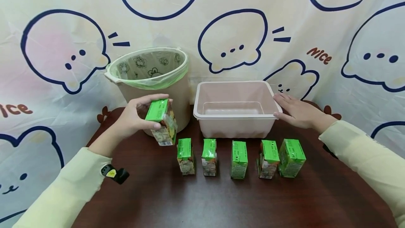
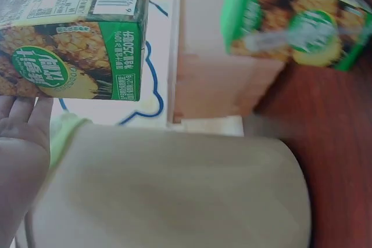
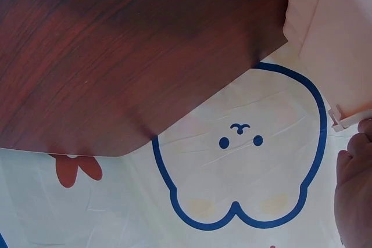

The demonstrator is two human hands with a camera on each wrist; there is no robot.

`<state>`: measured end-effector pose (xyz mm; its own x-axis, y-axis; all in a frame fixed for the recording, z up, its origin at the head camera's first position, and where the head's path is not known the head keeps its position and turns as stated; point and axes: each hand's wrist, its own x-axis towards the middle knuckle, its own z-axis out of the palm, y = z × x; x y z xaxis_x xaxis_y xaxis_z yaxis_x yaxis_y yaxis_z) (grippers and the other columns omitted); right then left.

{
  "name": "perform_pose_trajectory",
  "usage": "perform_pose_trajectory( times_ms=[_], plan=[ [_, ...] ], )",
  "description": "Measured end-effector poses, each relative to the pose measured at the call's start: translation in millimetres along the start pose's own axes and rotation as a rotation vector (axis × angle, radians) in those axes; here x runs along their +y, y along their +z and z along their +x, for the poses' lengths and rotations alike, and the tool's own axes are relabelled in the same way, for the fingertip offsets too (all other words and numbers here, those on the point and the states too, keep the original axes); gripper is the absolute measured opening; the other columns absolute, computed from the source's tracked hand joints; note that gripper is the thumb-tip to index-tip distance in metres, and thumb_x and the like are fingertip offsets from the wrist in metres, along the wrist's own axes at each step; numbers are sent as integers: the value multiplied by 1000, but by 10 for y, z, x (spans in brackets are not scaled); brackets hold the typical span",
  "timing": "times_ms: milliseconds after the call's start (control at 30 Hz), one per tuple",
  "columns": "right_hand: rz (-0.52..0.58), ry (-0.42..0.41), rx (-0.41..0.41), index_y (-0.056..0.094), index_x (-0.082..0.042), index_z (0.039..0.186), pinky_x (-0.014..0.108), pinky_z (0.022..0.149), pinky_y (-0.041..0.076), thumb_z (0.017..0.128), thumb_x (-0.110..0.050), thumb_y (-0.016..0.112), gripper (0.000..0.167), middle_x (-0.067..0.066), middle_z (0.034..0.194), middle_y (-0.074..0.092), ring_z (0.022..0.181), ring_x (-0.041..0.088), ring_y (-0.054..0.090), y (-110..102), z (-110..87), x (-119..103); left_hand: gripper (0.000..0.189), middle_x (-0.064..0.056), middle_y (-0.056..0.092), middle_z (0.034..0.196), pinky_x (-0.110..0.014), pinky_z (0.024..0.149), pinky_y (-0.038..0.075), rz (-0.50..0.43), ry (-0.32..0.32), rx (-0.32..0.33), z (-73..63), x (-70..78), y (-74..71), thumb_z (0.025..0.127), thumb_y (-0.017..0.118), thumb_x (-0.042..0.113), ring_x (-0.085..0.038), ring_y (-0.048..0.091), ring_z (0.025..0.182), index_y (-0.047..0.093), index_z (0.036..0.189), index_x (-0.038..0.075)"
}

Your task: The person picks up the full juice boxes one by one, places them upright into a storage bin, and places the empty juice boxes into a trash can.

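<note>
My left hand (image 1: 135, 114) grips a pineapple juice carton (image 1: 162, 121) with a green top, thumb on the near side and fingers on the far side. The carton is tilted and held above the table, in front of the trash can (image 1: 172, 97). In the left wrist view, pineapple pictures and a barcode show on the held carton (image 2: 70, 56). My right hand (image 1: 299, 112) rests with extended fingers on the right rim of a pink plastic bin (image 1: 234, 126), whose visible interior holds nothing. The right wrist view catches only part of that hand (image 3: 356, 184) beside the bin.
Several green-topped juice cartons (image 1: 239, 159) stand in a row on the dark wooden table (image 1: 215, 203), before the bin. The trash can has a green liner (image 1: 158, 82). A cartoon-printed cloth (image 1: 171, 34) hangs behind the table.
</note>
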<state>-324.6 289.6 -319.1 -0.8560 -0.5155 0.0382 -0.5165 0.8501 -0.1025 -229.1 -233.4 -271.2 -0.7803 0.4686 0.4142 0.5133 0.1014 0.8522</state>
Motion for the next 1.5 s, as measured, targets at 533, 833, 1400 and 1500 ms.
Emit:
perform_pose_trajectory(
  times_ms=[533, 833, 1400, 1500],
  plan=[
    [14, 7, 5, 16, -9, 156, 68, 106, 19, 96, -57, 43, 82, 21, 159, 15, 143, 44, 15, 6, 8, 14, 68, -15, 64, 108, -30, 69, 54, 4, 29, -36, 710, 98, 506, 74, 83, 3, -23, 60, 83, 55, 136, 3],
    [-8, 9, -9, 16, -9, 156, 67, 106, 20, 96, -58, 42, 82, 20, 159, 15, 143, 44, 15, -1, 12, 27, 65, -12, 64, 121, -33, 85, 52, 31, 77, -84, 1157, 36, 825, 77, 80, 3, -23, 62, 100, 55, 137, 4],
    [-13, 11, -25, 19, -6, 155, 63, 109, 19, 96, -60, 41, 82, 20, 158, 18, 143, 43, 17, -65, 19, -23, 67, -8, 65, 111, -30, 79, 51, 71, -6, -147, 1946, -110, 1328, 78, 82, 14, -20, 59, 89, 54, 139, 9],
    [-25, 10, -23, 18, -6, 155, 62, 109, 20, 97, -59, 40, 82, 20, 158, 18, 143, 42, 17, -65, 22, -11, 67, -6, 63, 115, -28, 80, 51, 105, -18, -149, 2037, -176, 1387, 79, 82, 18, -19, 58, 91, 54, 139, 10]
  ],
)
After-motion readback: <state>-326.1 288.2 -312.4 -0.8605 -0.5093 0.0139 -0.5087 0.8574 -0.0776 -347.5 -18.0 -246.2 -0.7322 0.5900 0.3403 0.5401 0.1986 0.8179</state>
